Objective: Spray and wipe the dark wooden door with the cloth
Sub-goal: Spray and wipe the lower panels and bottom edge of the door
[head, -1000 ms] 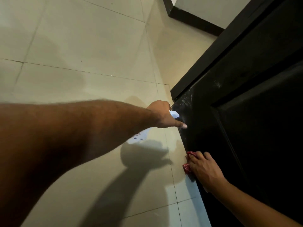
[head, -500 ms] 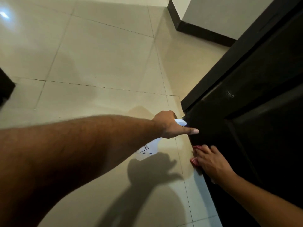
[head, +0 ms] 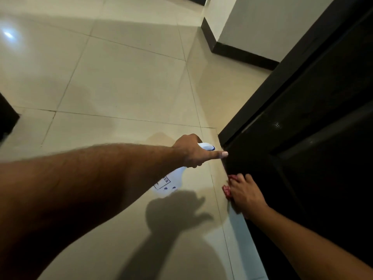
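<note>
The dark wooden door [head: 314, 150] fills the right side, its bottom corner close to both hands. My left hand [head: 194, 153] grips a white spray bottle [head: 171, 181], nozzle aimed at the door's lower edge, index finger stretched out straight toward the wood. Just below it, my right hand [head: 245, 191] presses a red cloth [head: 227, 189] flat against the door near the floor; most of the cloth is hidden under the fingers.
Beige floor tiles [head: 121, 87] spread to the left and ahead. A white wall with a black skirting board [head: 242, 52] juts out beyond the door frame [head: 268, 93]. A dark object [head: 7, 116] pokes in at the left edge.
The view has tilted up and back, showing more floor. My right hand with the cloth has slid a little up along the door's bottom edge. My left hand keeps the bottle aimed at the door.
</note>
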